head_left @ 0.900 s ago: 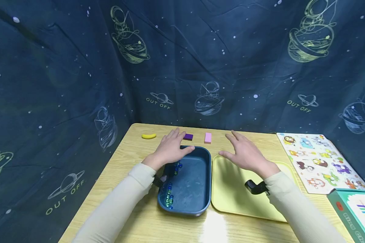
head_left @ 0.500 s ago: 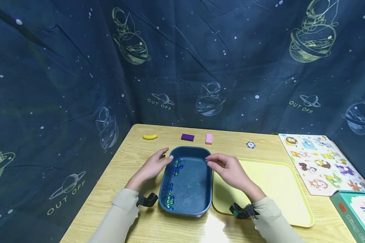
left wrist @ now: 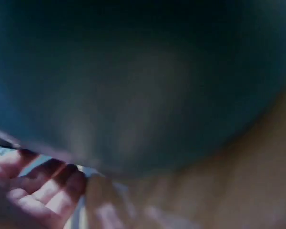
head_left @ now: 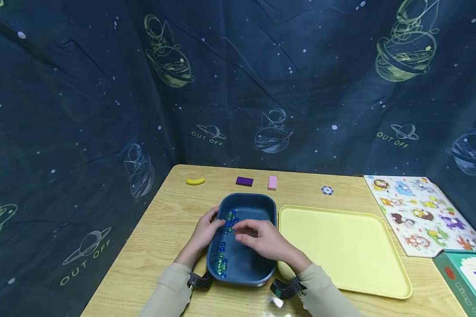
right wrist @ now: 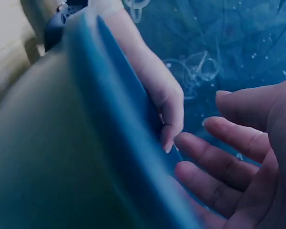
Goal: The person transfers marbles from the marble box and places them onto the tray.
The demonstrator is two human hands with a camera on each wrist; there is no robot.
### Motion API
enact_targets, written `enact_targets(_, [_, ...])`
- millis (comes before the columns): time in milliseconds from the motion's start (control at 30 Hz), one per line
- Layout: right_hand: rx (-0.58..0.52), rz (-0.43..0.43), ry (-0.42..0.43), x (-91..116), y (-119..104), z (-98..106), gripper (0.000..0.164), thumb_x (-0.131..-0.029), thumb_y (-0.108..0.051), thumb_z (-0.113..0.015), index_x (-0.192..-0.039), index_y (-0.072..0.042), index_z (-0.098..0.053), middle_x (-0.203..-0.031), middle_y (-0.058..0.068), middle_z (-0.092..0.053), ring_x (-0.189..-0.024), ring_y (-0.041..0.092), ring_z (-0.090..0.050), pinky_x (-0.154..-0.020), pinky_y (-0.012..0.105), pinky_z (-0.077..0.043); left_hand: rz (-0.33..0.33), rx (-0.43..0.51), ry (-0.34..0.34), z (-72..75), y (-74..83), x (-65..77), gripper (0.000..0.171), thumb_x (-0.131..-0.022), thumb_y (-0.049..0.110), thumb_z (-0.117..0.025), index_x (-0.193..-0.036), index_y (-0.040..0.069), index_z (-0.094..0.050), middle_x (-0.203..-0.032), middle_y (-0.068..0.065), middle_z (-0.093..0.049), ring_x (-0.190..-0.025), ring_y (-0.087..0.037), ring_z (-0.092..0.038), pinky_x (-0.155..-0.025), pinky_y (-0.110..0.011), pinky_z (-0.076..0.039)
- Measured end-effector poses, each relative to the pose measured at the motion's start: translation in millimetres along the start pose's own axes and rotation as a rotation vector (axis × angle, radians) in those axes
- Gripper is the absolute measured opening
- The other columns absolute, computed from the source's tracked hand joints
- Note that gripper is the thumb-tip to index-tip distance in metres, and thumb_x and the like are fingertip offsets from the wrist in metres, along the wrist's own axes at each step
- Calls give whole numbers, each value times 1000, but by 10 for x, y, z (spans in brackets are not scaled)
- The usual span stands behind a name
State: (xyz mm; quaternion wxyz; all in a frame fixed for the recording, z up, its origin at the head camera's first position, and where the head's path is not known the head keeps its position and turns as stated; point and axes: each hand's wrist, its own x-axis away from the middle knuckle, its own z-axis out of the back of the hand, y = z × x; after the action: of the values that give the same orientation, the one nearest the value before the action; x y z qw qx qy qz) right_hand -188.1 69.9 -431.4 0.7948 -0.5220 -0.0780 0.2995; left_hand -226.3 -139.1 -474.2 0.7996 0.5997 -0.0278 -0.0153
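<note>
A deep dark-blue tray (head_left: 247,264) stands in front of me, with several blue and green glass marbles (head_left: 222,259) strung along its left side. My left hand (head_left: 203,233) grips the tray's left rim, thumb hooked over the edge and fingers down the outside wall. In the right wrist view that thumb (right wrist: 169,138) bends over the rim. My right hand (head_left: 266,241) hovers inside the tray, fingertips close to the upper marbles (head_left: 231,220). Its fingers are loosely bent and nothing shows between them. The left wrist view is mostly filled by the tray's blurred outer wall (left wrist: 133,95).
A shallow yellow tray (head_left: 341,251) sits right of the blue one. Along the back lie a toy banana (head_left: 195,181), a purple block (head_left: 244,181), a pink block (head_left: 272,182) and a poker chip (head_left: 327,190). An animal sticker board (head_left: 420,215) and teal box (head_left: 460,277) are far right.
Both hands have come down from above the trays. The left moved down onto the blue tray's left rim; the right swung left from above the yellow tray into the blue tray.
</note>
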Motion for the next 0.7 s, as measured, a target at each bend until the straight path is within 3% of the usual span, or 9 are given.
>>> enact_targets(200, [108, -8, -41, -82, -21, -65, 24, -89, -32, -57, -108, -20, -63, -99, -4, -65, -87, 4, -58, -76, 22, -47, 27, 124, 72, -35, -75, 21, 47, -83, 10, -55, -129, 16, -52, -128, -5, -53, -108, -22, -52, -83, -35, -46])
enact_targets(467, [183, -53, -67, -98, 3, -307, 24, -86, -25, -61, -106, -12, -65, -87, -10, -62, -75, 2, -57, -67, 21, -46, 58, 312, 47, -72, -48, 58, 47, -87, 11, -51, -133, 18, -47, -133, -5, -48, -114, -25, -50, -91, -38, -42])
enact_targets(700, [282, -72, -116, -71, 4, -445, 25, -82, -24, -66, -104, -12, -65, -75, -15, -59, -67, -2, -54, -64, 19, -43, 48, 360, 28, -96, -99, 51, 45, -90, 15, -49, -133, 24, -46, -136, 3, -44, -121, -18, -44, -97, -38, -36])
